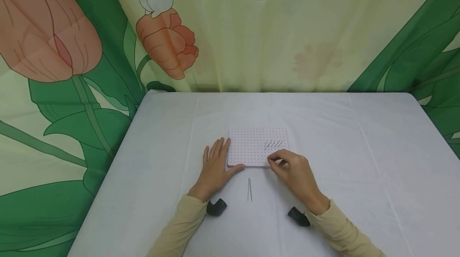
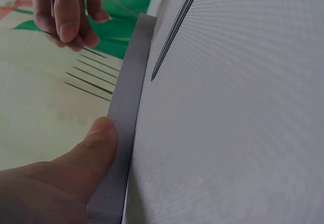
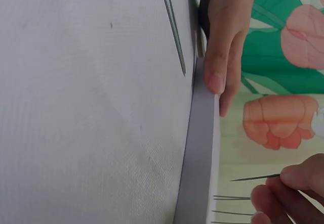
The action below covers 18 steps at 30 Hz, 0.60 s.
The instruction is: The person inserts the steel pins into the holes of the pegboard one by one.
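the board (image 1: pixel 248 145), dotted with rows of small holes, lies flat on the white surface (image 1: pixel 330 129) in front of the person. the left hand (image 1: pixel 214 166) is spread with its fingers straight, lying along the board's left side with the thumb against the near edge; it grips nothing. the right hand (image 1: pixel 294 171) is closed to a pinch, thumb and fingertips holding one thin needle (image 3: pixel 255 177) above the board's near right part. about five standing needles (image 2: pixel 91 83) rise from the board just beyond that pinch, and two loose needles (image 1: pixel 248 190) lie close together on the surface, near the board's near edge.

the likeliest trouble is the held needle missing a hole, since it is thin, held aslant and the holes are tiny. the right hand's knuckles could also knock the standing needles, as they sit so near. if the left hand's pressure eased, the board might slide on the cloth under a push, and a loose pinch could let the needle twist or drop.

whether the held needle's tip lines up with any hole cannot be told. in the head view that needle is barely visible against the fingers. the right wrist view cuts off part of the right hand, whose fingers also cover some standing needles. both forearms run out of the head view.
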Available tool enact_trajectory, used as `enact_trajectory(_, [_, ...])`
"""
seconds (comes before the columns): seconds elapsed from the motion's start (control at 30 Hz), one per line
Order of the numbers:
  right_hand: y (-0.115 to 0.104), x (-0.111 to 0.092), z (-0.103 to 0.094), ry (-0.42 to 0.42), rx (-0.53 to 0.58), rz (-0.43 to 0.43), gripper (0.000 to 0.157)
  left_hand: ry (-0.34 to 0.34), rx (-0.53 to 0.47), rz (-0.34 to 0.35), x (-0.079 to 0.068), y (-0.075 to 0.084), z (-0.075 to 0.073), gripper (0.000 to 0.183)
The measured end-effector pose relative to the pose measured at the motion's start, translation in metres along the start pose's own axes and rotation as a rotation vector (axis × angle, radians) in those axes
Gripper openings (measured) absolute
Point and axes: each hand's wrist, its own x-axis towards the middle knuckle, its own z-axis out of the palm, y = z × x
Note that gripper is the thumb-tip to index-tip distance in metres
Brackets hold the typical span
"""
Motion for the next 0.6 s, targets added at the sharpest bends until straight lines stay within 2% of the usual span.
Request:
enact_trajectory(0.33, [0.009,0.009,0.0,0.062,-0.013,0.008,0.017,0.0,0.008,-0.013,0.0,0.001,0.001,0.096])
enact_trajectory(0.6, [0.018,0.014,0.003,0.083,0.018,0.047,0.014,-0.004,0.001,-0.007,0.0,0.001,-0.001,0.095])
